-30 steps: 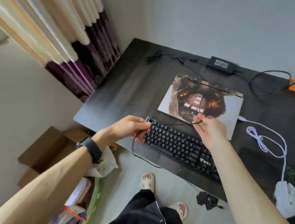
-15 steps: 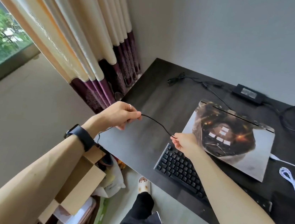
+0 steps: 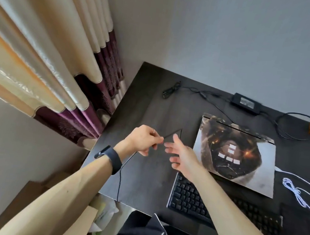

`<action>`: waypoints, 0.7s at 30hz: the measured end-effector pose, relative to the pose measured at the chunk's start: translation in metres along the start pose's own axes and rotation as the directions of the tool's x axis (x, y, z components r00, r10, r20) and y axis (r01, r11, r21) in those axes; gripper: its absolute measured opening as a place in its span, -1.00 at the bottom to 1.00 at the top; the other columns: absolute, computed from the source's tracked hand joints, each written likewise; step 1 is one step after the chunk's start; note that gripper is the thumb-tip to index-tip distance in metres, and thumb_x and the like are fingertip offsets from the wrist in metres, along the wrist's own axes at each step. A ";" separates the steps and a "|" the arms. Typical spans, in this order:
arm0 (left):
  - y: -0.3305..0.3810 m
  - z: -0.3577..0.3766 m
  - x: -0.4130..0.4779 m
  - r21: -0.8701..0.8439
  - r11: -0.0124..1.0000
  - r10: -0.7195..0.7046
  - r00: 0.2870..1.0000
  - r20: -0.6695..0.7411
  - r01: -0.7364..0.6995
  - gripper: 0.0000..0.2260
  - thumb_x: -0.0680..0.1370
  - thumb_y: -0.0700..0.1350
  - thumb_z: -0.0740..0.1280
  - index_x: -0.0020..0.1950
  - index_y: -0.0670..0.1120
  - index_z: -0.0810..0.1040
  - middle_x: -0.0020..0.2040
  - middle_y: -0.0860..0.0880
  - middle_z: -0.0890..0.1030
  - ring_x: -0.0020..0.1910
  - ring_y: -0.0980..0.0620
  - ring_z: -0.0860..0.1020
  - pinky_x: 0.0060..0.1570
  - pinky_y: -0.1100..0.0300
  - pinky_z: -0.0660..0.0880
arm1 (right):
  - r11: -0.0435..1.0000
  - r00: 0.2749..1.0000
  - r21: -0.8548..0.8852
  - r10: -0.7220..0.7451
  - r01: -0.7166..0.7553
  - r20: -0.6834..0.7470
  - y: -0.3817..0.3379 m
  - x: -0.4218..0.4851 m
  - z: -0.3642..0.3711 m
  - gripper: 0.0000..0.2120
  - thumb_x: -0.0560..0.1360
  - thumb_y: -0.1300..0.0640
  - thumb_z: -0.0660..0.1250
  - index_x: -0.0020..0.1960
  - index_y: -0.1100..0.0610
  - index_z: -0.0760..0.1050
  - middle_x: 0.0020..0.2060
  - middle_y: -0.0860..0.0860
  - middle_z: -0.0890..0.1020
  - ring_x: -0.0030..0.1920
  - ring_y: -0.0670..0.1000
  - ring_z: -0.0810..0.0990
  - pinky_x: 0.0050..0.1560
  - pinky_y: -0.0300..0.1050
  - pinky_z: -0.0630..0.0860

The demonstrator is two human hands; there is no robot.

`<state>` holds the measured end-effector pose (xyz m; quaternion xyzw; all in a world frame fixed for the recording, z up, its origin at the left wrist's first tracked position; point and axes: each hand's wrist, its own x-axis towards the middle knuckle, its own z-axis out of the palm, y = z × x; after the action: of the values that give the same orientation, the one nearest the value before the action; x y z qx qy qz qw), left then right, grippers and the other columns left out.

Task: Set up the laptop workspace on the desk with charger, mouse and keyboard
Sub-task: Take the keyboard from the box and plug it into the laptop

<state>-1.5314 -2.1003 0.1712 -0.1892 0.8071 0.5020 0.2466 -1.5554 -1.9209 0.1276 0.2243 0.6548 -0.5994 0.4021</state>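
our left hand (image 3: 143, 141) pinched the thin black cable (image 3: 173, 133) above the dark wooden surface (image 3: 152, 101), left of the black keyboard (image 3: 189, 199). our right hand (image 3: 182, 157) beside it, fingers (image 3: 171, 150) spread, held nothing.

Cream-and-purple curtains (image 3: 39, 64), cardboard box (image 3: 27, 197), grey wall (image 3: 218, 37)

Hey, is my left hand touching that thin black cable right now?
Touching. The head view shows the left hand pinching the thin black cable between thumb and fingertips.
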 end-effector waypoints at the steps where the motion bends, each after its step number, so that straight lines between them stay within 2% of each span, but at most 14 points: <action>1: 0.000 0.001 0.003 0.007 1.000 0.001 0.999 0.039 -0.001 -0.83 0.53 0.00 0.37 -0.13 -0.08 0.65 -0.35 0.03 0.63 -0.56 -0.03 0.46 -0.49 0.26 0.45 | 0.999 0.999 -0.008 -0.054 0.054 -0.004 -0.008 0.001 0.011 -0.57 0.55 -0.23 0.33 0.06 0.14 0.67 -0.18 -0.01 0.69 -0.41 -0.05 0.39 -0.43 -0.20 0.29; 5: -0.003 -0.004 0.004 -0.056 0.998 -0.002 0.998 0.066 0.006 -0.79 0.56 -0.01 0.35 -0.14 -0.14 0.61 -0.32 -0.04 0.65 -0.54 0.03 0.51 -0.48 0.25 0.47 | 0.950 0.949 -0.196 -0.275 0.244 -0.153 -0.026 0.016 0.034 -0.74 0.57 -0.02 0.35 -0.12 0.13 0.69 -0.34 0.03 0.56 -0.40 -0.04 0.45 -0.40 -0.15 0.40; 7: -0.015 -0.018 -0.003 -0.158 0.987 -0.015 0.997 0.082 0.028 -0.76 0.58 -0.01 0.35 -0.11 -0.17 0.62 -0.34 -0.06 0.61 -0.49 0.00 0.55 -0.46 0.24 0.48 | 0.950 0.917 -0.134 -0.308 0.283 -0.252 -0.040 0.028 0.034 -0.76 0.58 0.05 0.34 -0.14 0.17 0.67 -0.40 0.00 0.56 -0.47 -0.06 0.47 -0.44 -0.18 0.43; 10: -0.040 -0.046 -0.024 -0.293 0.955 -0.012 0.993 0.119 0.046 -0.75 0.60 -0.01 0.34 0.01 -0.19 0.65 -0.32 -0.05 0.55 -0.41 -0.03 0.54 -0.39 0.23 0.50 | 0.959 0.876 0.043 -0.237 0.281 -0.420 -0.068 0.056 0.012 -0.79 0.56 0.14 0.35 -0.18 0.25 0.62 -0.43 0.08 0.49 -0.57 -0.08 0.39 -0.53 -0.25 0.33; 13: -0.057 -0.075 -0.045 -0.395 0.917 -0.013 0.995 0.096 0.050 -0.76 0.61 -0.03 0.34 0.07 -0.19 0.65 -0.32 -0.02 0.52 -0.43 -0.02 0.50 -0.39 0.22 0.49 | 0.959 0.844 0.144 -0.136 0.243 -0.519 -0.085 0.075 -0.007 -0.73 0.58 0.09 0.34 -0.05 0.32 0.62 -0.38 0.10 0.50 -0.54 -0.07 0.40 -0.54 -0.27 0.34; 15: -0.054 -0.087 -0.048 -0.441 0.897 -0.001 0.999 0.049 0.022 -0.76 0.61 -0.06 0.33 0.08 -0.23 0.64 -0.30 -0.02 0.54 -0.48 -0.01 0.47 -0.37 0.18 0.51 | 0.975 0.900 0.126 -0.116 0.184 -0.421 -0.085 0.067 0.001 -0.58 0.59 -0.11 0.31 -0.03 0.27 0.62 -0.28 0.11 0.59 -0.47 -0.05 0.42 -0.47 -0.23 0.40; 17: -0.040 -0.089 -0.043 -0.461 0.887 0.009 1.000 -0.028 -0.021 -0.75 0.61 -0.07 0.33 0.06 -0.28 0.61 -0.25 -0.01 0.59 -0.51 0.00 0.46 -0.37 0.16 0.52 | 0.995 0.978 0.014 -0.097 0.101 -0.183 -0.077 0.045 0.024 -0.43 0.56 -0.31 0.23 -0.02 0.22 0.64 -0.18 0.08 0.70 -0.44 -0.03 0.43 -0.42 -0.21 0.36; 18: -0.030 -0.087 -0.039 -0.493 0.869 0.011 0.998 -0.069 -0.044 -0.76 0.61 -0.09 0.33 0.03 -0.27 0.61 -0.22 -0.03 0.61 -0.52 0.00 0.45 -0.37 0.16 0.53 | 0.994 0.996 -0.081 -0.078 0.074 -0.050 -0.069 0.030 0.038 -0.40 0.56 -0.35 0.18 0.02 0.17 0.66 -0.11 0.04 0.73 -0.44 -0.02 0.45 -0.42 -0.21 0.34; 20: -0.007 -0.082 -0.031 -0.637 0.767 0.000 0.994 -0.114 -0.073 -0.83 0.63 -0.12 0.31 0.04 -0.22 0.59 -0.22 -0.06 0.57 -0.53 0.03 0.45 -0.39 0.17 0.53 | 0.960 0.976 -0.266 -0.028 0.087 0.217 -0.048 0.001 0.062 -0.50 0.59 -0.30 0.17 0.16 0.05 0.65 0.08 -0.06 0.71 -0.38 -0.01 0.54 -0.41 -0.20 0.36; 21: 0.005 -0.081 -0.024 -0.707 0.702 -0.001 0.993 -0.119 -0.084 -0.85 0.63 -0.13 0.29 0.07 -0.19 0.57 -0.24 -0.05 0.54 -0.52 0.06 0.45 -0.39 0.18 0.54 | 0.942 0.936 -0.315 0.000 0.119 0.352 -0.036 -0.011 0.073 -0.61 0.60 -0.21 0.22 0.23 0.00 0.63 0.18 -0.10 0.67 -0.31 0.01 0.59 -0.37 -0.19 0.39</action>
<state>-1.5316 -2.1698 0.2193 -0.2786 0.5680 0.7682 0.0983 -1.5586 -1.9957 0.1609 0.0241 0.6716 -0.5227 0.5246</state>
